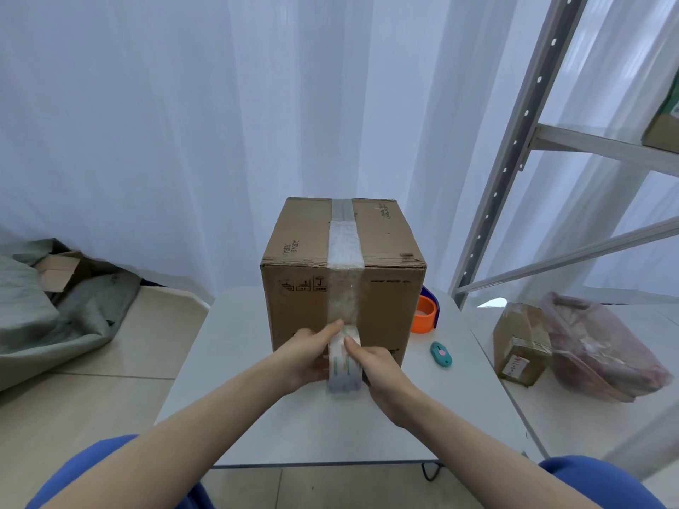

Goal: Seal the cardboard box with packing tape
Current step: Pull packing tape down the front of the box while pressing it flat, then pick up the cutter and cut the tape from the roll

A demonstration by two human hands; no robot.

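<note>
Tape roll (343,365) between both hands' fingers (336,326), against box (301,314).

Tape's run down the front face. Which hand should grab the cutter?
Right. The teal cutter lies on the table just right of the right hand; the left hand would have to cross over.

Closed cardboard box (343,288) upright on table — clear packing tape (345,244) down its middle.

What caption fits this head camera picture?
Both hands pull a tape roll down the cardboard box.
</note>
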